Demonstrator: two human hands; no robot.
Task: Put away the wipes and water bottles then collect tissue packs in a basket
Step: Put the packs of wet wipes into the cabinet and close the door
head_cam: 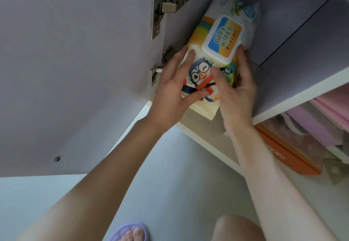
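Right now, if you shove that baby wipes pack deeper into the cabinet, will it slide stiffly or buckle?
Likely buckles a bit: the baby wipes pack is soft film, its bottom flap crumpled. The hard lid should stay rigid. Glossy wrap may slip.

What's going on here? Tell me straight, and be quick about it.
A person is putting a baby wipes pack into an open cabinet compartment. The left hand grips its left side and the right hand its right side, with both thumbs on the front. The pack sits at the front of the compartment. A second, white pack lies deeper in behind it. The cabinet door stands open on the left. No water bottles or tissue packs are in view.
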